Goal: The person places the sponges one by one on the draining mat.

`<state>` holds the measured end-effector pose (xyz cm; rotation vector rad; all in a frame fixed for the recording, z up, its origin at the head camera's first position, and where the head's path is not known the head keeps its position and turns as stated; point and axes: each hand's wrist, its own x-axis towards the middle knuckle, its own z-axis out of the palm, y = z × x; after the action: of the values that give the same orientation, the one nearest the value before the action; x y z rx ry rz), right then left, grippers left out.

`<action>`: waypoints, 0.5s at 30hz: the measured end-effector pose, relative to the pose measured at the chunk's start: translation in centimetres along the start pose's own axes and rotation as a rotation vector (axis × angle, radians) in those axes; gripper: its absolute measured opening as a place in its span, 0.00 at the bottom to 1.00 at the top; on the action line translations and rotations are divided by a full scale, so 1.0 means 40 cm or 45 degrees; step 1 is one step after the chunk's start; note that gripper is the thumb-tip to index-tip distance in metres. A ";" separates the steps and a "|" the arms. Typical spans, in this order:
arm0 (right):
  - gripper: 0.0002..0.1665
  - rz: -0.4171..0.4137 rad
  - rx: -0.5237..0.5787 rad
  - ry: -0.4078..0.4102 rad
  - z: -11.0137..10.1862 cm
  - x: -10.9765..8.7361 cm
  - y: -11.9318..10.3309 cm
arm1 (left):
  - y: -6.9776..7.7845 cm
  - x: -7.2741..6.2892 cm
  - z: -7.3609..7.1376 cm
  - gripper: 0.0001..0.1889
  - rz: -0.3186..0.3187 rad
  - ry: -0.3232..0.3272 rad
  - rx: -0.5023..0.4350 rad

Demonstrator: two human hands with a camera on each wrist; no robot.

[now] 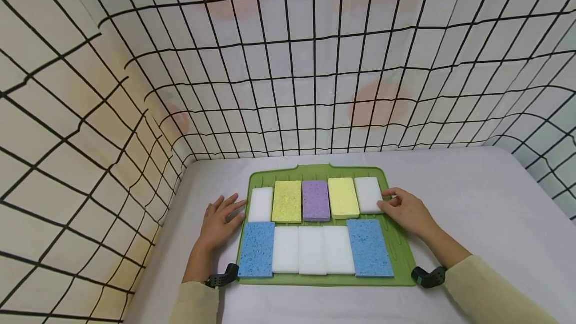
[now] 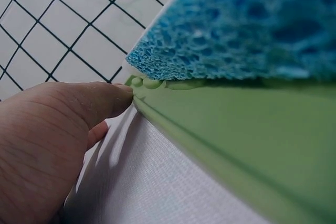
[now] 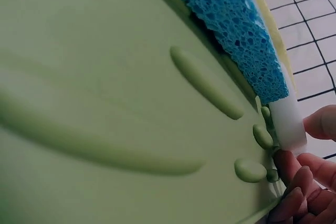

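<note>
A green ridged draining mat (image 1: 310,280) lies on the table with two rows of sponges on it. My left hand (image 1: 220,222) rests beside its left edge, fingers spread. In the left wrist view the thumb (image 2: 113,98) reaches the mat's edge near a blue sponge (image 2: 220,35). My right hand (image 1: 407,214) pinches the right side of a white sponge (image 1: 369,195) at the back right, with thumb and fingertips at its edge. The right wrist view shows that sponge's end between the fingers, partly hidden. Left of it are a pale yellow sponge (image 1: 344,198) and a purple sponge (image 1: 316,201).
Further left in the back row are a speckled yellow sponge (image 1: 287,201) and another white sponge (image 1: 261,205). Three white sponges (image 1: 312,250) lie in front between two blue sponges. A black wire grid (image 1: 315,74) encloses the table's back and sides.
</note>
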<state>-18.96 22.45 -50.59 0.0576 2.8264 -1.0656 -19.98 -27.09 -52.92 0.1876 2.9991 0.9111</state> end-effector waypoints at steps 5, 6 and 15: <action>0.32 -0.029 -0.010 0.016 -0.002 -0.004 -0.001 | -0.001 0.001 -0.003 0.23 0.004 -0.024 0.000; 0.32 -0.031 -0.006 0.016 -0.002 -0.005 -0.001 | -0.002 0.001 -0.003 0.23 0.007 -0.025 0.003; 0.30 -0.038 0.002 0.040 -0.012 -0.011 0.005 | -0.009 0.001 -0.005 0.23 0.008 -0.008 0.007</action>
<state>-18.56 22.92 -50.33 0.0323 2.8634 -1.0824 -20.07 -27.48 -52.97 0.1993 2.9972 0.9015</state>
